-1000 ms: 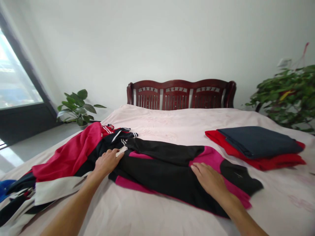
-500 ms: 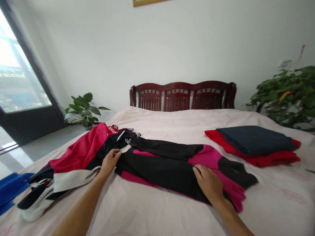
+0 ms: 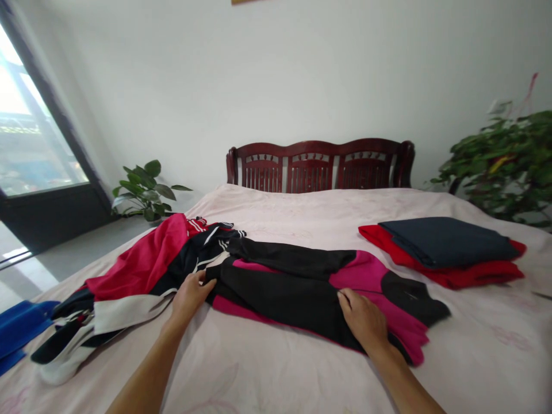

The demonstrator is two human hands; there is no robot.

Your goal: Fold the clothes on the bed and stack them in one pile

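Observation:
A black and magenta garment (image 3: 302, 287) lies spread across the pale pink bed (image 3: 302, 213). My left hand (image 3: 190, 296) rests on its left end, fingers curled at the fabric's edge. My right hand (image 3: 364, 322) presses flat on the garment's near edge toward the right. Left of it a pile of red, black and white clothing (image 3: 129, 276) trails to the bed's left edge.
Folded red and dark navy clothes (image 3: 444, 250) are stacked at the right. A dark wooden headboard (image 3: 319, 167) stands at the far end. Potted plants stand at left (image 3: 144, 192) and right (image 3: 504, 161). A blue item (image 3: 19, 328) lies at the left edge.
My left hand slid down from the white-striped edge to the garment's left end. My right hand stayed on the near edge. The view shifted slightly.

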